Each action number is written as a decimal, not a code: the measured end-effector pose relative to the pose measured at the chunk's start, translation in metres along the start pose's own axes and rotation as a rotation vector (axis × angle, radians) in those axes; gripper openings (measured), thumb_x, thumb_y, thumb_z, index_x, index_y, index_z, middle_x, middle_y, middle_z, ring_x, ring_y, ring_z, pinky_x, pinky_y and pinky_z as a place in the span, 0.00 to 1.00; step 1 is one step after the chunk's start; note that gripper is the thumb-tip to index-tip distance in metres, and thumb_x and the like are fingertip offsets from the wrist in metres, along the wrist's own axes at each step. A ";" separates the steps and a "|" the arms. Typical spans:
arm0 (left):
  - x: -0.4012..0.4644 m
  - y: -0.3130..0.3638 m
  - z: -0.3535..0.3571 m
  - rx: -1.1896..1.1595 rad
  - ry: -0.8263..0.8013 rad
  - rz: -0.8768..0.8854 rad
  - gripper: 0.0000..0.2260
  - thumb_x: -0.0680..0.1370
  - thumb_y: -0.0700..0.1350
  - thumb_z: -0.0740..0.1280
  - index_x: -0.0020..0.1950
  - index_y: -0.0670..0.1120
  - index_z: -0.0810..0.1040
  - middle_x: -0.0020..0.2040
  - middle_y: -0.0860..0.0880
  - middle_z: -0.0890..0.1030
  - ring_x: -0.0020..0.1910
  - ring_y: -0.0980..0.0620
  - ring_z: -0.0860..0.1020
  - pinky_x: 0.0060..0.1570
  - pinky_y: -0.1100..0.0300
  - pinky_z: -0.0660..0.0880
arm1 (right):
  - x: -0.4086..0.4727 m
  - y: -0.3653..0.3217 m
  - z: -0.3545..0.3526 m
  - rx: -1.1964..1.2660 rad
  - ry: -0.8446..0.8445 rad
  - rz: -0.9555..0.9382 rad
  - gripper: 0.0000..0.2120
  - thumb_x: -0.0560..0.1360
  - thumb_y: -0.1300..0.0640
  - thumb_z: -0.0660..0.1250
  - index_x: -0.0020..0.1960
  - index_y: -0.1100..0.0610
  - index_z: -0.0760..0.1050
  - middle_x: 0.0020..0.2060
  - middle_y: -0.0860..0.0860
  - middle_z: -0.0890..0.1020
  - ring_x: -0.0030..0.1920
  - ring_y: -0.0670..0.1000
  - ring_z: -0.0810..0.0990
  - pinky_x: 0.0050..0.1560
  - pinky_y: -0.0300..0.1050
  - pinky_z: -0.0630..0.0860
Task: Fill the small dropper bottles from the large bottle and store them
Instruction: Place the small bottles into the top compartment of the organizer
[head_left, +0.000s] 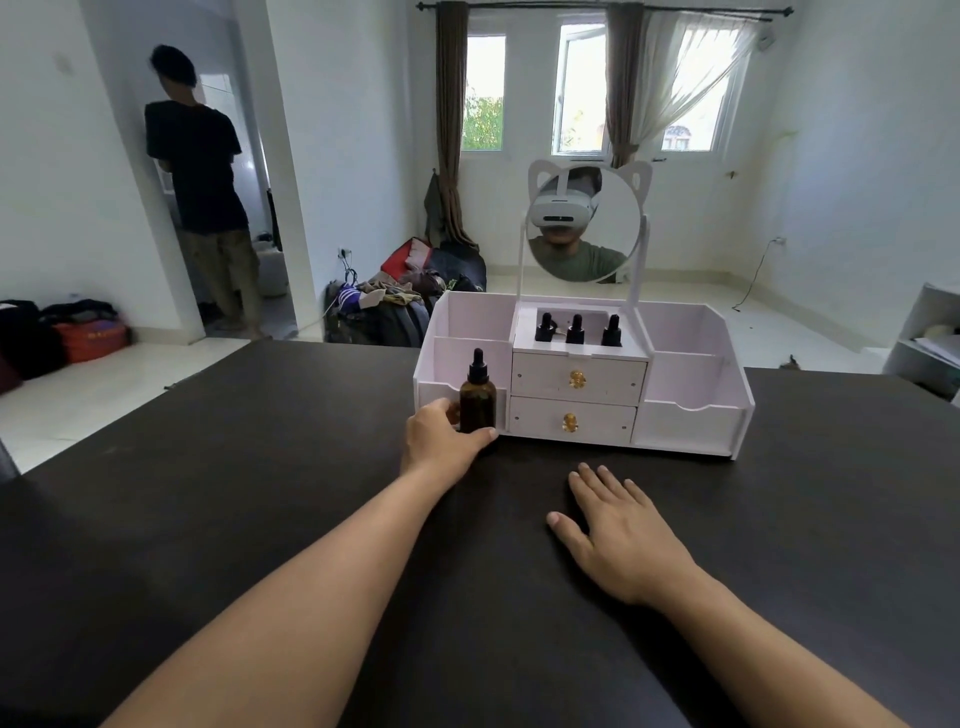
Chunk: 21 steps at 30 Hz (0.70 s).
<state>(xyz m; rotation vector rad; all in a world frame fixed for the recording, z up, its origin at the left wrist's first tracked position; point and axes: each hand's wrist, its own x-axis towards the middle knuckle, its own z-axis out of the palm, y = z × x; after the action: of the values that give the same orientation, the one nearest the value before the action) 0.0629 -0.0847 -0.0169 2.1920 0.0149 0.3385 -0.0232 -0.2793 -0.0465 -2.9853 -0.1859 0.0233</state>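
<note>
A large amber dropper bottle with a black dropper cap stands upright on the dark table, right in front of the white organizer. My left hand holds it low down, thumb in front and fingers curled behind. Three small dropper bottles stand in a row in the organizer's top middle compartment, only their black caps and shoulders showing. My right hand lies flat on the table with fingers spread, apart from every bottle.
The organizer has two closed drawers with gold knobs, open side bins and a round cat-ear mirror on top. The dark table spreads wide around my arms. A person stands in a doorway far left; bags lie on the floor.
</note>
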 end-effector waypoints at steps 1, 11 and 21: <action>0.001 -0.002 0.003 -0.012 0.002 0.001 0.20 0.70 0.49 0.78 0.58 0.44 0.79 0.55 0.46 0.82 0.54 0.48 0.80 0.47 0.61 0.72 | 0.000 0.000 0.000 0.000 -0.001 -0.001 0.33 0.80 0.36 0.45 0.79 0.53 0.47 0.80 0.49 0.49 0.79 0.49 0.45 0.78 0.50 0.44; 0.001 -0.016 0.019 -0.098 0.045 0.003 0.17 0.70 0.50 0.78 0.54 0.45 0.80 0.49 0.48 0.83 0.48 0.50 0.80 0.44 0.60 0.75 | 0.001 0.002 0.003 0.004 0.013 -0.006 0.34 0.80 0.36 0.45 0.79 0.52 0.48 0.80 0.49 0.49 0.79 0.49 0.45 0.78 0.50 0.44; -0.009 -0.022 0.023 0.111 -0.065 0.043 0.34 0.68 0.56 0.77 0.68 0.47 0.69 0.65 0.48 0.74 0.66 0.47 0.73 0.61 0.54 0.72 | -0.001 0.003 -0.004 0.045 0.029 0.009 0.35 0.79 0.34 0.49 0.79 0.52 0.51 0.79 0.48 0.53 0.79 0.48 0.48 0.78 0.49 0.46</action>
<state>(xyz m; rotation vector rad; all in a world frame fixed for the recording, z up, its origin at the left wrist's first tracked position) 0.0621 -0.0912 -0.0497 2.3149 -0.0505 0.2970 -0.0235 -0.2826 -0.0430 -2.9395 -0.1664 -0.0149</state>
